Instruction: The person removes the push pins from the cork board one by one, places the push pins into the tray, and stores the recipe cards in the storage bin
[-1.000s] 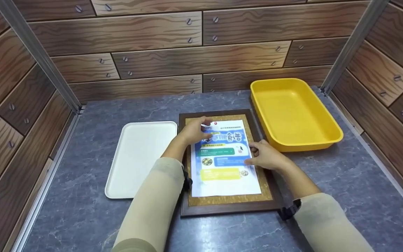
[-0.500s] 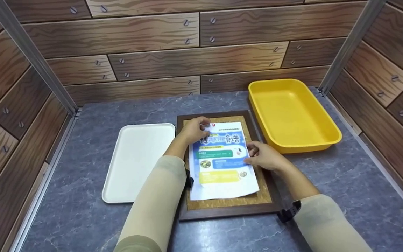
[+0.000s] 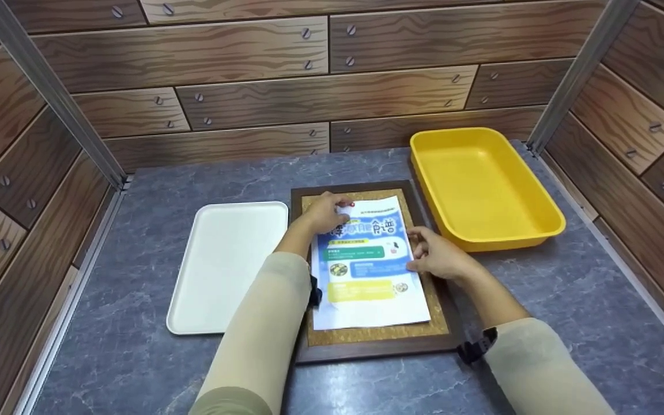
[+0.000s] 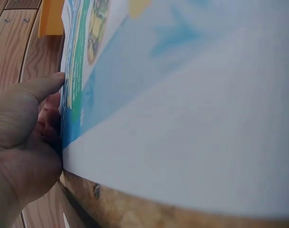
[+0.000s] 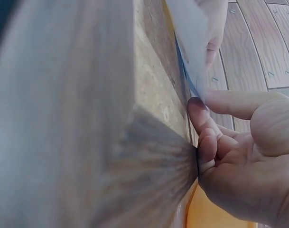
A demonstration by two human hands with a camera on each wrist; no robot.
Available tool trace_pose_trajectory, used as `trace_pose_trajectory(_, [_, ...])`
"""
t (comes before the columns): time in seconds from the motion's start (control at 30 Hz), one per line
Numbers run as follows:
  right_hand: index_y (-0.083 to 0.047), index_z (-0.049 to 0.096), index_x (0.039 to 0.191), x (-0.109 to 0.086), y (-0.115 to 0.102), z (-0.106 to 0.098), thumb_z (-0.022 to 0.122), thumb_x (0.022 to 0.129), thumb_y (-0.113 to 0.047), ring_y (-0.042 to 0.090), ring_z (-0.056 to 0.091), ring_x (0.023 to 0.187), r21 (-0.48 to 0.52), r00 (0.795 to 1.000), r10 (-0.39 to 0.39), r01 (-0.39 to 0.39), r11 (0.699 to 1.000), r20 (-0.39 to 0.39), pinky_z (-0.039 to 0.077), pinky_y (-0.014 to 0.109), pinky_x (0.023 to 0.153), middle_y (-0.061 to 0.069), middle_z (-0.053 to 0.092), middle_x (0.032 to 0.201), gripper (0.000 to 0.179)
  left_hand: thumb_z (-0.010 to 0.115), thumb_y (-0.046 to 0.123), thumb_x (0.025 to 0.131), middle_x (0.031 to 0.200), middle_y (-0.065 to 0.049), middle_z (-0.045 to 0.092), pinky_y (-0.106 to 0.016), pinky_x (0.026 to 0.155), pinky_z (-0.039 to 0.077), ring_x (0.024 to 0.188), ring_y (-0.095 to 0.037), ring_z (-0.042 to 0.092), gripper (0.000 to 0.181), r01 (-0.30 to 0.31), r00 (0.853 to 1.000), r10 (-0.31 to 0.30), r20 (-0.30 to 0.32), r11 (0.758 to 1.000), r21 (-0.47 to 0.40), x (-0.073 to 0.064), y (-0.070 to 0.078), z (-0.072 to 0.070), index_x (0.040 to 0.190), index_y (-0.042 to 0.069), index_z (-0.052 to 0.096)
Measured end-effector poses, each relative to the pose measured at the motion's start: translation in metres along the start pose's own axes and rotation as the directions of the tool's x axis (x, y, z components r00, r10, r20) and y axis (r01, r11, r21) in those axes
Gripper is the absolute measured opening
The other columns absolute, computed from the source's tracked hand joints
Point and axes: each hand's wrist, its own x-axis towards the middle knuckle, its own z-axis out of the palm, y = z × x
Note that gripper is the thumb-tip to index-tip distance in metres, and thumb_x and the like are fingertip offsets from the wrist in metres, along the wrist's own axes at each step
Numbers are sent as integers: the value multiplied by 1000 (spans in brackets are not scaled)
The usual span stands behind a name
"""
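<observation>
A printed sheet of paper (image 3: 366, 311) with blue, green and yellow blocks lies over a cork board (image 3: 438, 314) in a dark wooden frame. A small red pushpin (image 3: 353, 204) shows at the sheet's top. My left hand (image 3: 323, 214) rests at the upper left of the sheet, fingertips right at the pin. In the left wrist view its thumb (image 4: 51, 83) touches the paper, apart from the bent fingers. My right hand (image 3: 438, 255) pinches the sheet's right edge between thumb and index finger; the right wrist view shows that edge raised off the cork.
Left of the board lies a shallow white tray (image 3: 222, 271), partly behind the left sleeve. A deep yellow tub (image 3: 482, 190) stands close to the board's upper right. Wood-patterned walls (image 3: 251, 52) enclose the grey marbled table (image 3: 130, 288) on three sides.
The sheet's lower right corner lifted and curled half a second ago, and now lies flatter. My left fingertips have closed in on the red pin. The right hand has barely moved.
</observation>
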Motion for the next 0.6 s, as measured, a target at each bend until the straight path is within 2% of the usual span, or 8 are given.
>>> trace_pose_trajectory(0.27, [1,34,163,1,0,0,78,95,0,16,55,77,-16,1000,1,-1,1000,2,48,24,67,4,59,90,82,71,21,107,140,-8,67,-45,120,47,133,-27,63,33,29,999,-29,-38,1000,-5,6,2,2,139,16,71])
trace_pose_trajectory(0.6, [1,32,164,1,0,0,79,95,-2,16,55,78,-22,1000,-16,16,1000,7,48,25,68,3,59,90,84,71,22,107,123,-2,76,-43,110,52,114,-21,67,19,71,991,-74,-114,997,-31,12,6,3,124,19,78])
